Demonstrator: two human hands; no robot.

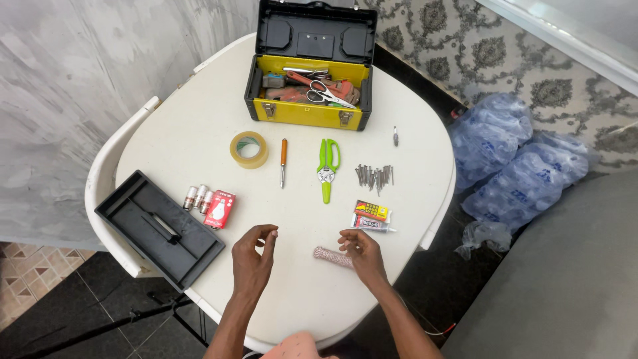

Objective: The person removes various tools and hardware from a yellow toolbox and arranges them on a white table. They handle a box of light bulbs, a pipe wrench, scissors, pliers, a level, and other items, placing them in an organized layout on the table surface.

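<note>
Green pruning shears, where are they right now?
In the head view, the green pruning shears lie mid-table, between the orange-handled screwdriver and the pile of nails, just below the open yellow toolbox.

A white surface (199, 143) with rounded corners filled the middle of the room, lit evenly by soft daylight. Past its left edge stood a pale grey marbled wall (73, 86), and past its far right corner ran a grey wall with a dark damask pattern (458, 46) under a white ledge (565, 40). Below the surface's near left corner the floor (26, 279) showed brown patterned tiles turning to dark ones, while off its right edge lay clear plastic bags (512, 159) beside a grey upholstered seat (565, 279).
</note>
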